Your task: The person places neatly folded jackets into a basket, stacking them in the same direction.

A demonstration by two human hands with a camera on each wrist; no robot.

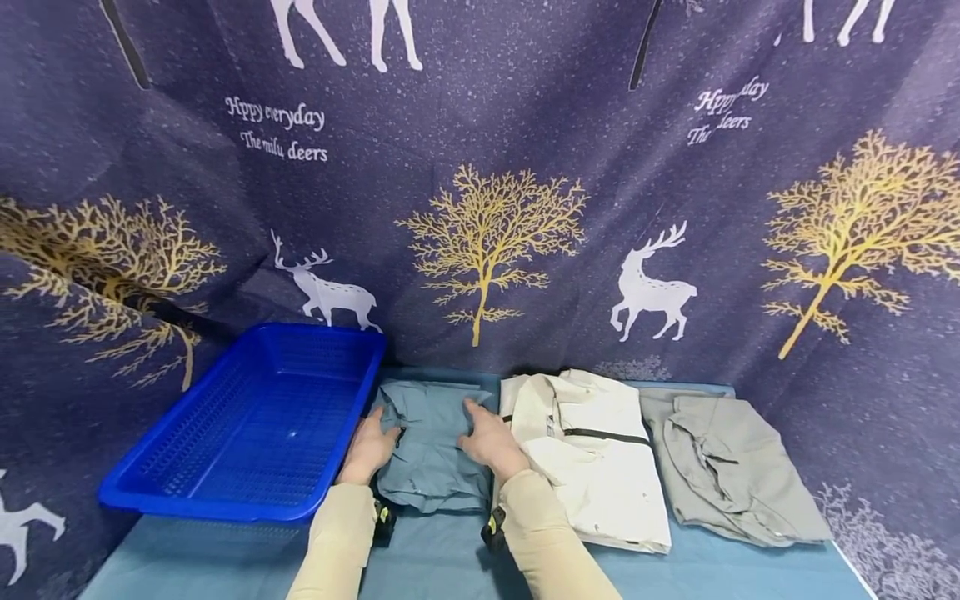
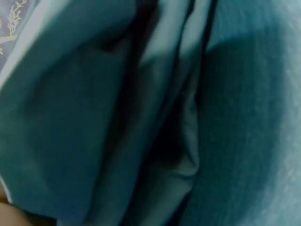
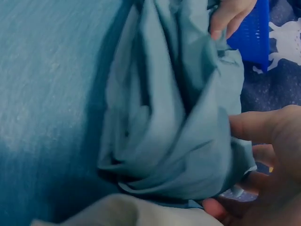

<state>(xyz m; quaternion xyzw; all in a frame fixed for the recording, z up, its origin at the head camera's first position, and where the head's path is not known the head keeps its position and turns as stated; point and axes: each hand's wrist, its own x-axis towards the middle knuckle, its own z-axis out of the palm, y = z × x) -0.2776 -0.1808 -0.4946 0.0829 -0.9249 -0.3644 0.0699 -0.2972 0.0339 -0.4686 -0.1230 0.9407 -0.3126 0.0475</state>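
Observation:
A folded teal garment (image 1: pixel 435 454) lies crumpled in the middle of the table. My left hand (image 1: pixel 369 447) holds its left edge, beside the blue basket. At the opposite edge, my right hand (image 1: pixel 493 440) grips the cloth, and in the right wrist view the thumb (image 3: pixel 251 127) is on its upper side with the other fingers around the edge. Loose folds of the garment (image 2: pixel 70 132) fill most of the left wrist view, where only a bit of a finger (image 2: pixel 11 215) shows at the lower left corner.
An empty blue plastic basket (image 1: pixel 129 493) stands at the left. Right of the teal garment lies a folded white garment (image 1: pixel 615 492) with a dark zipper, then a folded grey-green garment (image 1: pixel 757 467). A blue cloth (image 1: pixel 442 554) covers the table; a patterned curtain (image 1: pixel 525 108) hangs behind.

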